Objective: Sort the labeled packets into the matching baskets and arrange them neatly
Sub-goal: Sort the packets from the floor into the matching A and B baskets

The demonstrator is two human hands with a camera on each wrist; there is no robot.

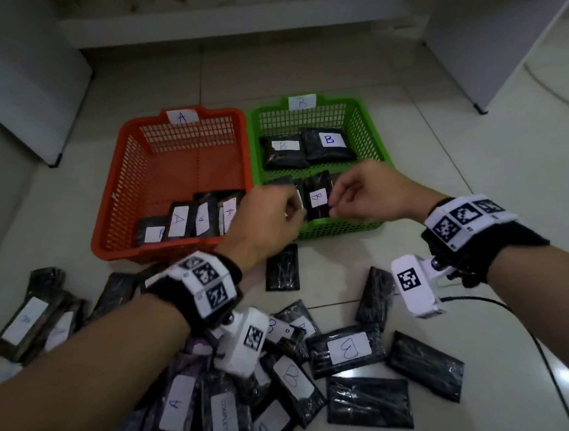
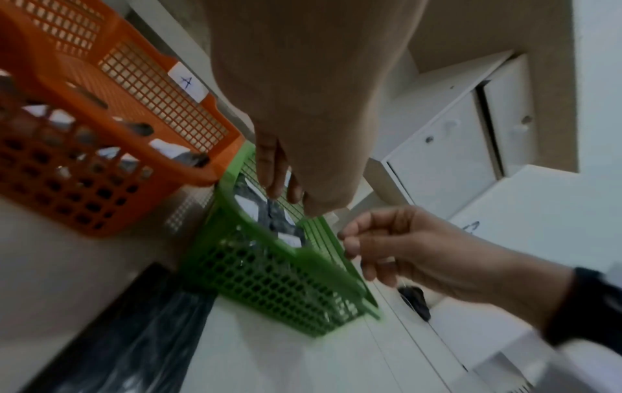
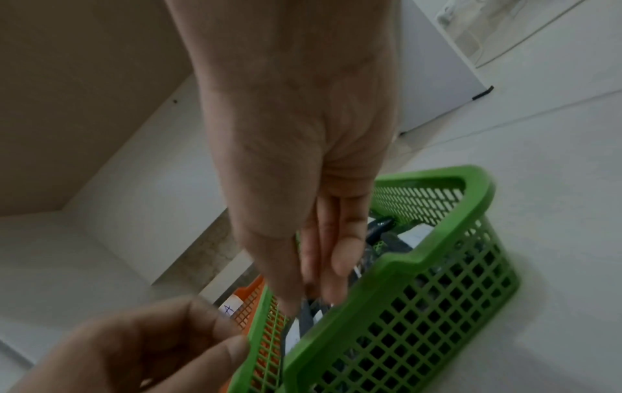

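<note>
A green basket [image 1: 370, 126] tagged B stands right of an orange basket [image 1: 103, 227] tagged A. Both hands hover over the green basket's front row. There a black packet labelled B [image 1: 316, 197] stands upright between them. My right hand [image 1: 334, 202] pinches its right edge. My left hand [image 1: 294, 209] curls round a neighbouring upright packet whose white label edge shows. Two B packets [image 1: 329, 143] lie flat at the back. Several A packets [image 1: 189, 220] stand along the orange basket's front. In the right wrist view my right hand [image 3: 316, 289] points down inside the green basket [image 3: 403, 279].
A loose pile of black packets [image 1: 347, 351], some showing A or B labels and some face down, covers the floor near me. One face-down packet [image 1: 283, 267] lies just before the green basket. A black cable [image 1: 540, 341] runs at the right. White cabinets stand behind.
</note>
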